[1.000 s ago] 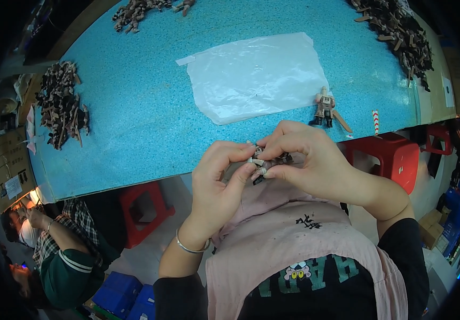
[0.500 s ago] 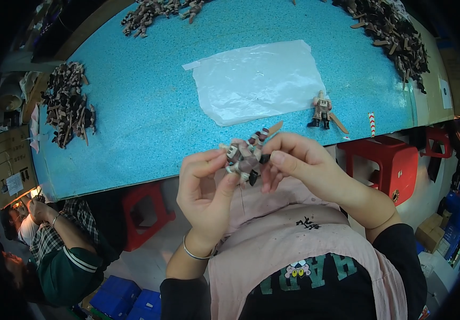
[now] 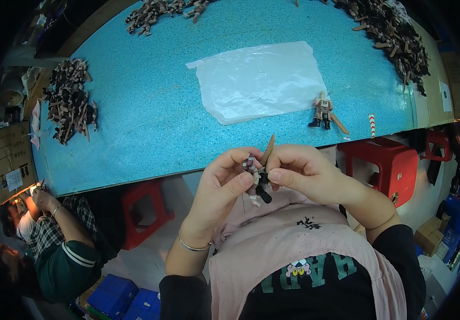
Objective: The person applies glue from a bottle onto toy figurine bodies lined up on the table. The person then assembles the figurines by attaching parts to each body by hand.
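Just off the near edge of the blue table (image 3: 150, 144), both hands hold one small toy figure (image 3: 255, 184) with pale, maroon and black parts. A tan blade-like piece (image 3: 268, 150) sticks up from it between the hands. My left hand (image 3: 224, 178) has thumb and fingers closed round the figure's left side. At its black part, my right hand (image 3: 299, 169) pinches with thumb and forefinger; the fingers cover much of the figure. A second toy figure (image 3: 323, 110), pale with black boots, lies on the table beyond my right hand, a tan piece beside it.
A white plastic sheet (image 3: 259, 82) lies mid-table. Figures are piled at the left (image 3: 70, 101), far edge (image 3: 158, 13) and right (image 3: 395, 45). Red stools (image 3: 385, 168) stand under the near edge. Another person (image 3: 64, 250) works at the left, near blue bins (image 3: 115, 298).
The figure has been turned and drawn closer to my body, its tan piece now pointing up. My left hand has moved right and both hands are closer together.
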Demonstrator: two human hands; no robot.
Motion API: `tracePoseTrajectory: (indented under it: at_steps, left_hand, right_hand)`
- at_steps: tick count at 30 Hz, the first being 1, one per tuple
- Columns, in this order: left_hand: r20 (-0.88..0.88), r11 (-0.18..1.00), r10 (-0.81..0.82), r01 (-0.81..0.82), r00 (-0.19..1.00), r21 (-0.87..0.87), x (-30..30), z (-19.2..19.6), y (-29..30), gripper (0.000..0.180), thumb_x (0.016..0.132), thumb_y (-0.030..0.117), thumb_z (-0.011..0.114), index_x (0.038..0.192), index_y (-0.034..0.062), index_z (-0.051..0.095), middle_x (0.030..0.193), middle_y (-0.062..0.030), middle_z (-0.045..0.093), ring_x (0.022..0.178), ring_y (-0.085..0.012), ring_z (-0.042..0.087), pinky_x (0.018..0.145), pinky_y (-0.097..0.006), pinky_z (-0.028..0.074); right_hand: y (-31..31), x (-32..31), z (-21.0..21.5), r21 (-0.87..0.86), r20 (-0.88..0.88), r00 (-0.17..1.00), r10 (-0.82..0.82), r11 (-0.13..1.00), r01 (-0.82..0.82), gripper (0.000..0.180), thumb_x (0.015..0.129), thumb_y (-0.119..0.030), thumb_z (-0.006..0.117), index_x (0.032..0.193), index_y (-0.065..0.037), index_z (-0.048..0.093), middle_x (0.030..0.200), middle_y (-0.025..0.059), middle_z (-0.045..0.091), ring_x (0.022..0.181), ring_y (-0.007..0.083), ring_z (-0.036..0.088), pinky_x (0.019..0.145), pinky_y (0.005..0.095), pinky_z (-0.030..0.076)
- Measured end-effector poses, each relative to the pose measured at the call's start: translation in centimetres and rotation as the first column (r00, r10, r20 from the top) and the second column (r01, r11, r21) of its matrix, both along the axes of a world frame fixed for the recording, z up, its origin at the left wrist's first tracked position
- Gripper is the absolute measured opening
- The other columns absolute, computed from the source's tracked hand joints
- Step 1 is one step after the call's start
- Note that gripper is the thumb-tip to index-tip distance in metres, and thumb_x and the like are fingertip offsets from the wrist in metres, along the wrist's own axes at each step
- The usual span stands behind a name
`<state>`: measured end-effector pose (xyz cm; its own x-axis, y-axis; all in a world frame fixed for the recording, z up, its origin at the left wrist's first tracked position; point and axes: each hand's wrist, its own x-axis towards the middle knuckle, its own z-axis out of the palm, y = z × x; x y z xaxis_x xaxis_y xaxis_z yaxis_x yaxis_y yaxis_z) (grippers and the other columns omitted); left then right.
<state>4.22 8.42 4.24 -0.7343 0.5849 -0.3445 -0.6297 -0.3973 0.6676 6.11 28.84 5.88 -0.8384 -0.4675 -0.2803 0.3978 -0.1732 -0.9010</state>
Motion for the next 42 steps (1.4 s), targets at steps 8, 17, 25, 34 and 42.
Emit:
tracePoseTrajectory:
  at_steps: [8, 17, 25, 34, 42]
  left_hand:
    - [-0.172, 0.997, -0.071, 0.070, 0.983, -0.012, 0.2, -0.8, 0.1, 0.021, 0.083, 0.001, 0.068, 0.101, 0.0035, 0.058, 0.117, -0.0069, 0.049, 0.102, -0.0137, 0.052, 0.089, -0.029, 0.044]
    - [-0.355, 0.921, 0.311, -0.373, 0.882, -0.118, 1.4, 0.3, 2.2, 0.047, 0.076, 0.003, 0.075, 0.116, 0.0024, 0.049, 0.116, -0.0052, 0.047, 0.108, -0.0155, 0.048, 0.095, -0.031, 0.039]
    - [-0.396, 0.978, -0.067, -0.017, 0.916, -0.206, 0.1, 0.4, -0.4, 0.042, 0.075, 0.014, 0.076, 0.112, 0.0028, 0.059, 0.123, -0.0089, 0.046, 0.117, -0.0189, 0.045, 0.100, -0.032, 0.036]
    - [-0.498, 0.974, -0.010, -0.105, 0.867, -0.202, 0.2, 0.2, 0.1, 0.037, 0.074, 0.014, 0.078, 0.105, 0.0031, 0.063, 0.123, -0.0106, 0.047, 0.122, -0.0239, 0.043, 0.102, -0.036, 0.036]
    - [-0.593, 0.956, 0.031, -0.197, 0.805, -0.217, -0.6, 0.3, -0.4, 0.033, 0.074, 0.013, 0.078, 0.102, 0.0030, 0.064, 0.119, -0.0099, 0.050, 0.126, -0.0262, 0.041, 0.103, -0.038, 0.034]
  right_hand:
    - [0.7, -0.3, -0.5, 0.157, -0.116, 0.989, 0.094, 0.985, -0.075, 0.018, 0.094, -0.016, 0.057, 0.086, -0.001, 0.053, 0.081, 0.0019, 0.050, 0.074, 0.0082, 0.047, 0.066, 0.0249, 0.042]
    - [-1.0, 0.3, -1.0, 0.207, -0.433, 0.901, -0.035, 0.969, 0.138, 0.027, 0.082, -0.005, 0.066, 0.104, -0.002, 0.050, 0.097, 0.0079, 0.052, 0.084, 0.0174, 0.053, 0.074, 0.0290, 0.046]
    - [-1.0, 0.8, -0.3, 0.171, -0.422, 0.900, -0.107, 0.966, 0.195, 0.040, 0.079, -0.001, 0.067, 0.115, -0.002, 0.049, 0.109, 0.0109, 0.053, 0.097, 0.0222, 0.057, 0.083, 0.0315, 0.046]
    - [-0.9, -0.4, 0.0, 0.233, -0.569, 0.822, -0.006, 0.958, 0.168, 0.042, 0.080, -0.001, 0.064, 0.119, -0.001, 0.050, 0.108, 0.0132, 0.055, 0.097, 0.0253, 0.057, 0.084, 0.0336, 0.046]
    - [-0.5, -2.9, 1.0, 0.285, -0.595, 0.803, 0.020, 0.940, 0.187, 0.033, 0.081, -0.002, 0.063, 0.112, 0.000, 0.055, 0.104, 0.0139, 0.056, 0.092, 0.0255, 0.058, 0.082, 0.0339, 0.047]
